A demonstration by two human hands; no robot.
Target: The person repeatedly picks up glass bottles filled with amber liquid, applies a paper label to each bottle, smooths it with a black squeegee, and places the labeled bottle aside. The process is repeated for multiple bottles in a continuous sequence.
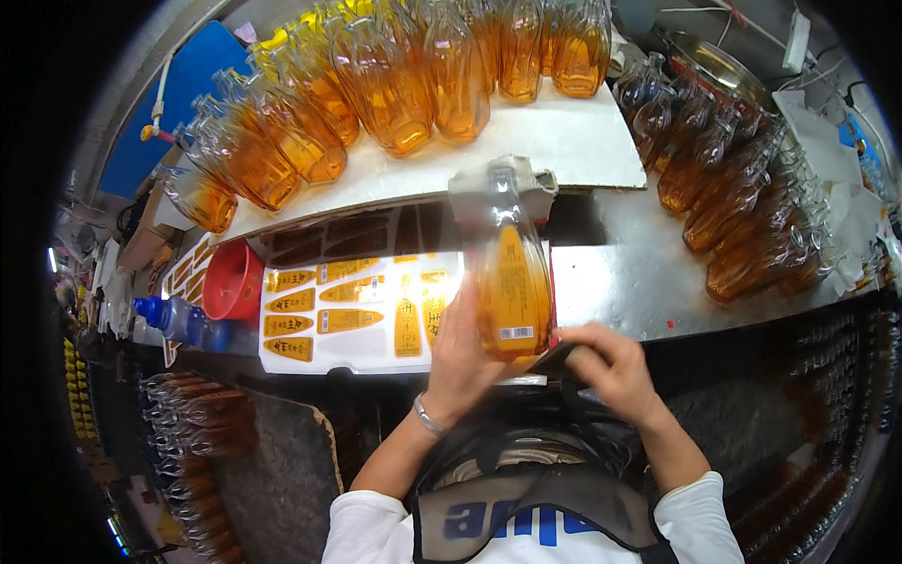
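A clear glass bottle of amber liquid lies in front of me, its neck over a pale cloth pad. A tapered yellow label with writing and a printed code is on its upper face. My left hand grips the bottle along its left side near the base. Pinched in my right hand is a dark flat strip-like tool, blurred, close to the bottle's lower right corner. Just left of my left hand lies a white sheet of yellow labels, some long and tapered.
Several filled bottles stand on a raised white board. More bottles crowd the right of the metal tabletop. A red plastic tub and a blue water bottle sit left. Bottles also stand lower left.
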